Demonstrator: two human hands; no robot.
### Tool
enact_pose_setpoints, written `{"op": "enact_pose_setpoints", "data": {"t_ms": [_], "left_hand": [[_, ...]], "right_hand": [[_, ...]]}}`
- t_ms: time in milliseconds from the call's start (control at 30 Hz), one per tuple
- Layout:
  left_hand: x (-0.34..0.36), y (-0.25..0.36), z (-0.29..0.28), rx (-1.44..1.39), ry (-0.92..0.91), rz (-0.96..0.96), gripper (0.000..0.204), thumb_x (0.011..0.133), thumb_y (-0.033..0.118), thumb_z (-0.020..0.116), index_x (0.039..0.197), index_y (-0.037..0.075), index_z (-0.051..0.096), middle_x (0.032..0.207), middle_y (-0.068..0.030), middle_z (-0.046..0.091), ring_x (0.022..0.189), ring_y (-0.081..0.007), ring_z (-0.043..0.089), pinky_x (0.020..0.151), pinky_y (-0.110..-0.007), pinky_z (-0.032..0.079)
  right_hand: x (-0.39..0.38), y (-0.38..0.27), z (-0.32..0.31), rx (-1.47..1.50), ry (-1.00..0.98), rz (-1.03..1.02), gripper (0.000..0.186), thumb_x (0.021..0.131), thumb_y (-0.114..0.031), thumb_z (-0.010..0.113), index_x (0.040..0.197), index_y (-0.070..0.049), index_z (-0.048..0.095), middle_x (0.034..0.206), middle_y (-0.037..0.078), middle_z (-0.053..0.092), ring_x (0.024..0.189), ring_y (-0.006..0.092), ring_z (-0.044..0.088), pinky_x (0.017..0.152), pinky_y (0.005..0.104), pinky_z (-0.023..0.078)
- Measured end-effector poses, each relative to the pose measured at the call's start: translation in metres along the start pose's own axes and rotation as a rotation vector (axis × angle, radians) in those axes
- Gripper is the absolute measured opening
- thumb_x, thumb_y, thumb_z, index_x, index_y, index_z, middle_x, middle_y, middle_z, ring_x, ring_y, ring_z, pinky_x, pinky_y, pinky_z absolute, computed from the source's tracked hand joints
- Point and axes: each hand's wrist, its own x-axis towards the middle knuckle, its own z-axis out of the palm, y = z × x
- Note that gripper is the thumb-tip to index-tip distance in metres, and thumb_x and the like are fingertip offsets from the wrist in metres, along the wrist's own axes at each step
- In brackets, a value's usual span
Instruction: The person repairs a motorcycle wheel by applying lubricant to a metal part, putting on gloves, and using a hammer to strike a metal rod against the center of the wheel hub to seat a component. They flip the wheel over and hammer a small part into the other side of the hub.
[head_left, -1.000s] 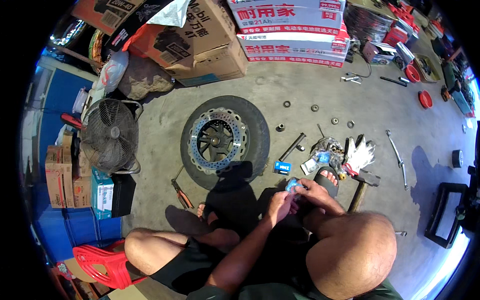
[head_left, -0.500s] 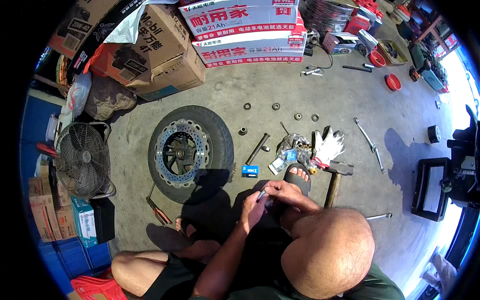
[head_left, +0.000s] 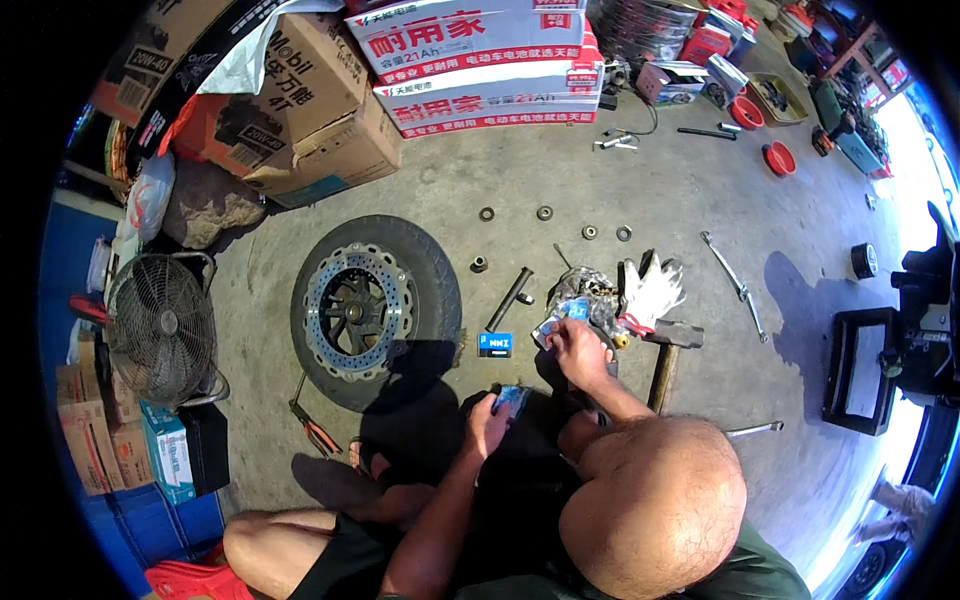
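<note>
left hand [head_left: 487, 425]: it is holding a blue packet [head_left: 513, 400], pinching it narrowly between thumb and fingers. the packet is staying clear of the floor, hanging between the person's legs, near the wheel's tyre [head_left: 435, 285] but apart from it.

right hand [head_left: 580, 352]: its fingers are bending down over a pale flat packet [head_left: 543, 333], sitting narrow rather than wide. it is covering part of the packet, so from where i am standing i cannot tell whether it is gripping or only touching.

surroundings: a crumpled plastic bag [head_left: 590, 283] is lying just beyond the right hand, and white gloves [head_left: 650, 288] are resting beside it. a hammer [head_left: 663, 375] is lying to the right, its head pointing away from the person. a small blue box [head_left: 494, 345] is sitting between the wheel and the right hand, and a dark headed shaft [head_left: 510, 300] is lying just past it. a short metal spacer [head_left: 479, 264] is standing farther off, and small metal rings [head_left: 545, 213] are lying spaced out beyond. the wheel is lying flat, its brake disc facing up. pliers [head_left: 322, 440] are resting near its lower edge, handles toward the person. a long wrench [head_left: 735, 285] is lying well apart on the right.
</note>
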Motion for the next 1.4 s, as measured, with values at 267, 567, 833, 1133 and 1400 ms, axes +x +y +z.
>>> {"op": "enact_pose_setpoints", "data": {"t_ms": [267, 567, 833, 1133, 1400], "left_hand": [[-0.002, 0.012, -0.002, 0.318, 0.37, 0.336, 0.047, 0.081, 0.005, 0.066, 0.125, 0.004, 0.051, 0.116, -0.0216, 0.055, 0.098, -0.0358, 0.06, 0.087, -0.042, 0.048], [-0.011, 0.048, -0.01, 0.332, 0.369, 0.359, 0.041, 0.081, -0.001, 0.063, 0.121, 0.002, 0.055, 0.108, -0.0164, 0.054, 0.086, -0.0274, 0.061, 0.083, -0.039, 0.048], [-0.015, 0.08, 0.008, 0.11, 0.271, 0.493, 0.029, 0.084, 0.002, 0.06, 0.113, 0.0, 0.061, 0.109, -0.0163, 0.058, 0.086, -0.026, 0.065, 0.077, -0.035, 0.052], [-0.05, 0.191, -0.007, -0.23, 0.374, 0.63, 0.02, 0.09, -0.001, 0.059, 0.109, 0.001, 0.062, 0.101, -0.014, 0.063, 0.091, -0.0272, 0.066, 0.078, -0.034, 0.053], [-0.076, 0.29, -0.024, -0.221, 0.599, 1.0, 0.021, 0.086, -0.005, 0.057, 0.106, 0.001, 0.051, 0.098, -0.0163, 0.052, 0.088, -0.0344, 0.057, 0.078, -0.042, 0.048]], "right_hand": [[0.01, -0.013, -0.016, -0.178, -0.089, 0.137, 0.02, 0.087, -0.011, 0.064, 0.105, -0.006, 0.056, 0.113, 0.02, 0.053, 0.093, 0.0449, 0.061, 0.079, 0.0524, 0.052], [-0.007, 0.028, -0.095, -0.575, 0.279, 0.1, 0.039, 0.068, -0.001, 0.068, 0.105, -0.006, 0.057, 0.108, 0.014, 0.056, 0.105, 0.0351, 0.052, 0.089, 0.048, 0.041], [0.019, 0.091, -0.103, -0.942, 0.128, 0.155, 0.036, 0.074, -0.026, 0.073, 0.101, -0.007, 0.058, 0.102, 0.011, 0.06, 0.103, 0.0312, 0.055, 0.085, 0.0469, 0.041], [0.049, -0.091, -0.144, -0.194, 0.012, 0.04, 0.028, 0.084, -0.025, 0.067, 0.086, 0.001, 0.056, 0.076, 0.022, 0.066, 0.074, 0.0419, 0.066, 0.068, 0.0476, 0.051], [0.099, -0.174, -0.152, -0.347, -0.755, -0.533, 0.028, 0.078, -0.022, 0.067, 0.088, 0.004, 0.062, 0.085, 0.024, 0.067, 0.076, 0.0361, 0.068, 0.066, 0.0434, 0.053]]}}
